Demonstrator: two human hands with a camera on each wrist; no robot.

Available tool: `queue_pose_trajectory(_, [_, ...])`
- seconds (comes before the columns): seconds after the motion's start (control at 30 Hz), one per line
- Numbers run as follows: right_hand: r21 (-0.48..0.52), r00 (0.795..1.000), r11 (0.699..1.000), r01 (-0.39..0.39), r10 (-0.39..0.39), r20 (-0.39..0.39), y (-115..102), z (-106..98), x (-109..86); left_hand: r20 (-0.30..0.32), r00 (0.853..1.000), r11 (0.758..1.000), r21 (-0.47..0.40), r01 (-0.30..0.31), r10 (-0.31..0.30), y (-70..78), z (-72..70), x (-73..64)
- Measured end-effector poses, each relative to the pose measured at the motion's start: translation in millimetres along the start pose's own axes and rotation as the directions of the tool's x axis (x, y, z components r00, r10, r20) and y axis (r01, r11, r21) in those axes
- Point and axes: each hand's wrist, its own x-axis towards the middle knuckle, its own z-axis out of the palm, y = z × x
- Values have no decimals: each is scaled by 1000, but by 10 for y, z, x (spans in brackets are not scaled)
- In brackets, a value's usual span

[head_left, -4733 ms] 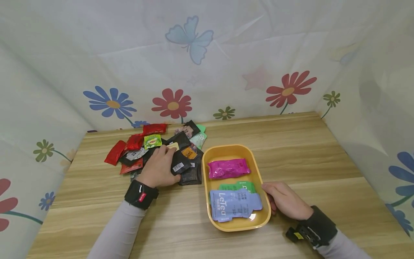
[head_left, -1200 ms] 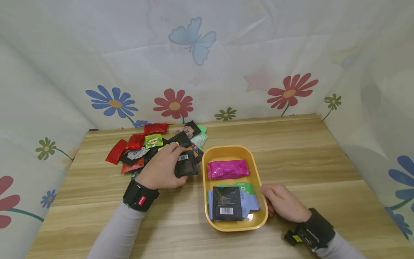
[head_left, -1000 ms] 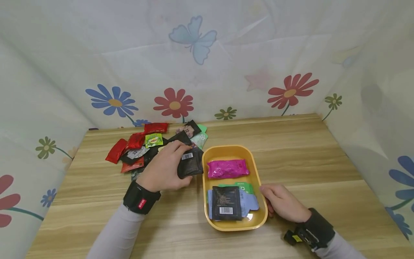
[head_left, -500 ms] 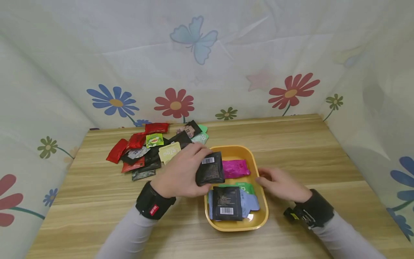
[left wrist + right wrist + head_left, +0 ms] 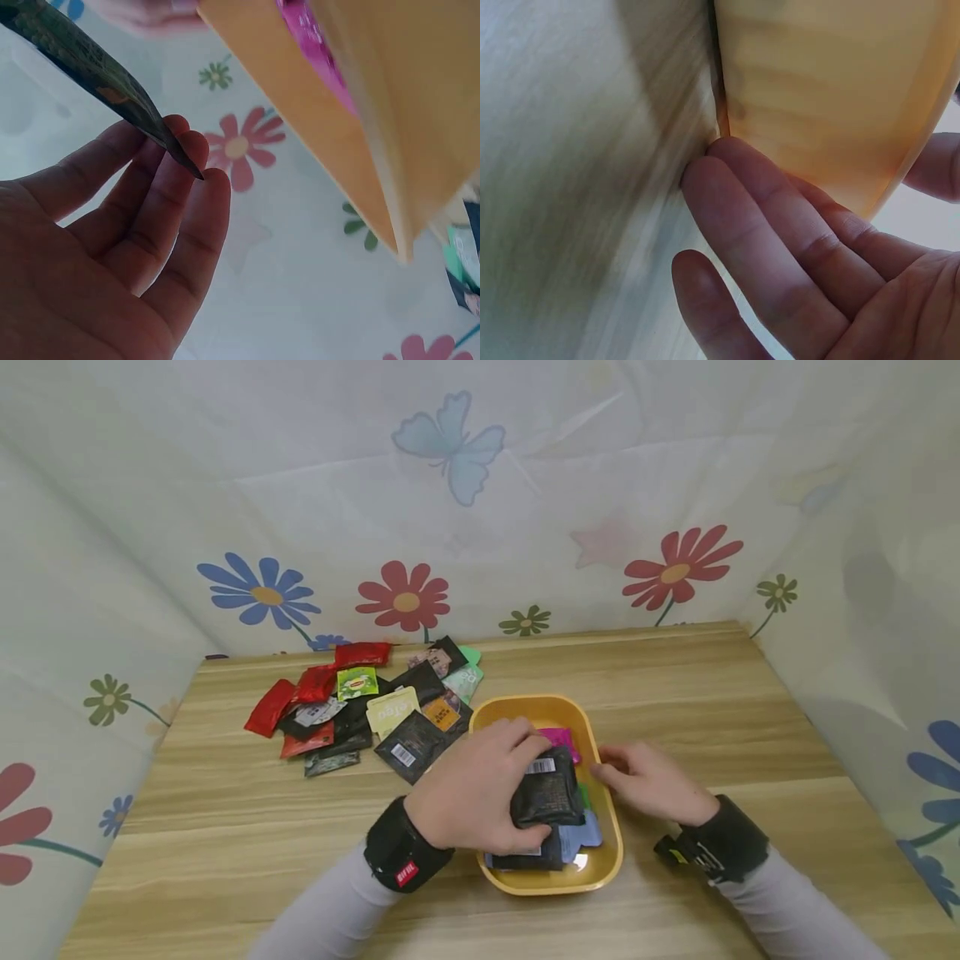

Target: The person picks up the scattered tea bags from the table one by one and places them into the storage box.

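Observation:
My left hand (image 5: 480, 789) holds a black tea bag packet (image 5: 551, 789) with a white barcode label, thumb at its near edge and fingers at the far one. Hand and packet are over the yellow tray (image 5: 551, 887). The left wrist view shows the packet (image 5: 90, 79) edge-on against the fingertips. Beneath it in the tray lie another black packet (image 5: 528, 862), a blue packet (image 5: 581, 833) and a magenta one (image 5: 567, 745), all partly covered. My right hand (image 5: 660, 785) grips the tray's right side; in the right wrist view its fingers (image 5: 742, 217) lie along the outer wall.
Left of the tray is a loose pile of packets: black ones (image 5: 411, 745), red ones (image 5: 270, 708), a yellow-green one (image 5: 357, 682), a pale yellow one (image 5: 392, 712) and others. A flower-printed cloth (image 5: 300, 485) stands around the wooden table (image 5: 712, 693).
One black packet came to lie on the blue one in the tray. My left hand then took another from the pile and carried it right, over the tray. My right hand shifted up the rim.

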Motion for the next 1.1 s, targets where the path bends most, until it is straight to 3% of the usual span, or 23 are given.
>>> queue_pose_trajectory(0.2, [-15,999,1000,25,-26,-28,22,3,5,30,998,998,24,-58,57,172,124,35])
queue_pose_trajectory(0.33, [-26,1000,1000,16,-17,-27,12,-1,3,36,998,998,35,-58,57,232,135,26])
queue_pose_trajectory(0.43, [-38,999,999,15,-17,-31,7,-4,4,89,995,999,-9,-40,41,258,119,-19])
queue_pose_trajectory(0.57, [-43,999,999,1,-2,-32,2,-9,3,137,990,998,-53,38,-30,204,52,-81])
queue_pose_trajectory(0.7, [-38,999,999,-19,18,-29,-3,-10,-4,74,983,986,-1,169,-168,10,-63,-114])
queue_pose_trajectory(0.77, [-47,999,999,-21,19,-32,-4,-8,-3,36,968,968,31,247,-248,-120,-112,-150])
queue_pose_trajectory(0.87, [-62,999,998,-27,25,-34,-9,-4,4,0,932,930,66,362,-362,-322,-148,-237])
queue_pose_trajectory(1.1, [-72,999,997,-30,27,-31,-3,0,6,69,848,846,146,513,-526,-686,-27,-481])
